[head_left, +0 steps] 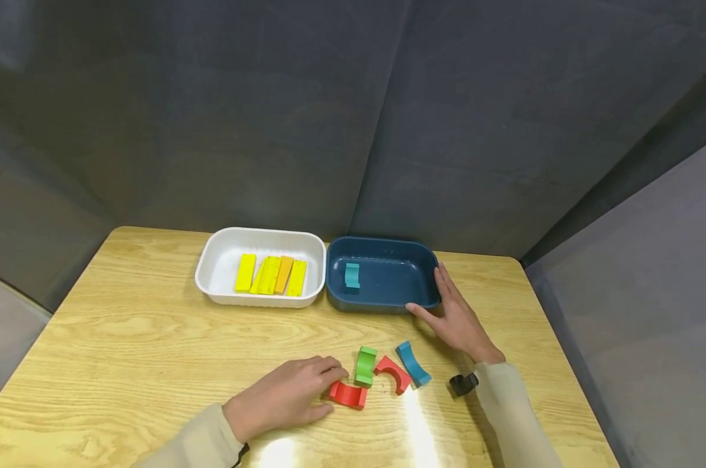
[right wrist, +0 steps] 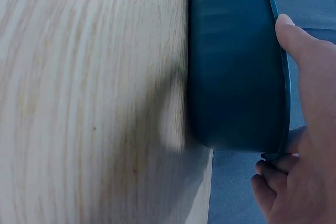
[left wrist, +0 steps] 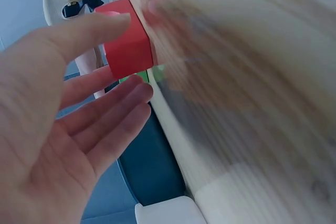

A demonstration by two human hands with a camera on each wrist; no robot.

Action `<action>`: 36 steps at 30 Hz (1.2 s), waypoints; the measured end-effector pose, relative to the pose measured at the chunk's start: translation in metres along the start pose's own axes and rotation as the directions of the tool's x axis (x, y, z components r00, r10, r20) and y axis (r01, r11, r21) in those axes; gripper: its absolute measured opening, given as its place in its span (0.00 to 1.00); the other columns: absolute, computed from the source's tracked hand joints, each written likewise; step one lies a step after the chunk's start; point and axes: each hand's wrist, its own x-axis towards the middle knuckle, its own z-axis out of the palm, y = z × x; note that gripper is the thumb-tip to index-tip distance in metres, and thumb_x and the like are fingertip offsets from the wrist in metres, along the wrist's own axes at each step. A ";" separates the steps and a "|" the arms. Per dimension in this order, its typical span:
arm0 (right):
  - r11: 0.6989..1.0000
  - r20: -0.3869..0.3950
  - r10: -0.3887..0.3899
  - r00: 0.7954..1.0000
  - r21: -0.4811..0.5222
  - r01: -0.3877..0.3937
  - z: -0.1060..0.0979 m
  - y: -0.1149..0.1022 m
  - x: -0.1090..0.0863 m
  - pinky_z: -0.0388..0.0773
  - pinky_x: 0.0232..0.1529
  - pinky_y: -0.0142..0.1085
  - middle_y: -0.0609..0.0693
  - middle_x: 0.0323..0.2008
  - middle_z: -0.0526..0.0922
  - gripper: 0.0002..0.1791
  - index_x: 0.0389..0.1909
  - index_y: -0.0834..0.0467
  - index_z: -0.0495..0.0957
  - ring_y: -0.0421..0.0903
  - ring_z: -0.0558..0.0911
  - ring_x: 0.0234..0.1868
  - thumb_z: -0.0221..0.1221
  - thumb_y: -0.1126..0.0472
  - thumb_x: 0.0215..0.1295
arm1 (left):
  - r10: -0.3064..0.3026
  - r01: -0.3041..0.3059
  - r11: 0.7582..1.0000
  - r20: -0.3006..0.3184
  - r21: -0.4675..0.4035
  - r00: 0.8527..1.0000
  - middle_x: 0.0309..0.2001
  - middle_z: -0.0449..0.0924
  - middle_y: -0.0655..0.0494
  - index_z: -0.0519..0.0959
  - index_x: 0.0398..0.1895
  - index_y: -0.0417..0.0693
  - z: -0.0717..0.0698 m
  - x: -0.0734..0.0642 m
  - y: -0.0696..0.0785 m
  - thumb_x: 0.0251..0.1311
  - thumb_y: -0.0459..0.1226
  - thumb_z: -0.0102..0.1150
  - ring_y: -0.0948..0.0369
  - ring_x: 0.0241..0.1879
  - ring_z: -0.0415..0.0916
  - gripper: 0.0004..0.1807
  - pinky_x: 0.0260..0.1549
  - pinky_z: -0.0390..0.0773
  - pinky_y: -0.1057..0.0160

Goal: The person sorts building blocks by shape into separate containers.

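My left hand is at the left end of a red arch block, thumb and index finger on either side of it. In the left wrist view the thumb overlaps this red block, and the other fingers extend loosely; contact is hard to tell. At the right end of a dark blue tray, my right hand holds the corner, thumb on the front rim and fingers round the side. One teal arch block lies inside that tray. Near the left hand are a green arch block, another red arch block and a blue arch block.
A white tray touches the blue tray's left side and contains several yellow blocks and an orange-yellow one. Both trays stand near the back edge of the wooden table. Dark grey panels rise behind it.
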 end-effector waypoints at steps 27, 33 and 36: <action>1.000 -0.006 -0.012 1.000 0.005 0.012 0.001 -0.002 -0.001 0.53 0.79 0.69 0.48 0.88 0.33 0.64 0.88 0.56 0.38 0.64 0.47 0.86 0.59 0.24 0.69 | 0.005 -0.009 0.998 -0.065 -0.062 0.998 0.47 0.87 0.61 0.88 0.51 0.49 0.011 0.002 -0.001 0.68 0.37 0.72 0.69 0.44 0.82 0.11 0.42 0.85 0.71; 1.000 0.000 -0.014 1.000 0.008 0.014 0.002 0.000 -0.002 0.53 0.79 0.70 0.47 0.88 0.32 0.64 0.88 0.56 0.38 0.64 0.47 0.86 0.58 0.24 0.70 | 0.007 -0.012 0.998 -0.063 -0.066 0.998 0.47 0.87 0.60 0.88 0.52 0.49 0.008 0.001 -0.002 0.68 0.37 0.72 0.70 0.43 0.82 0.11 0.42 0.84 0.72; 1.000 -0.006 -0.016 1.000 0.010 0.017 0.001 0.000 -0.002 0.53 0.79 0.70 0.49 0.88 0.33 0.64 0.88 0.56 0.38 0.64 0.47 0.86 0.59 0.24 0.70 | 0.002 -0.007 0.997 -0.063 -0.079 0.998 0.47 0.87 0.60 0.88 0.52 0.48 0.006 0.001 -0.002 0.68 0.37 0.72 0.70 0.43 0.81 0.12 0.41 0.84 0.72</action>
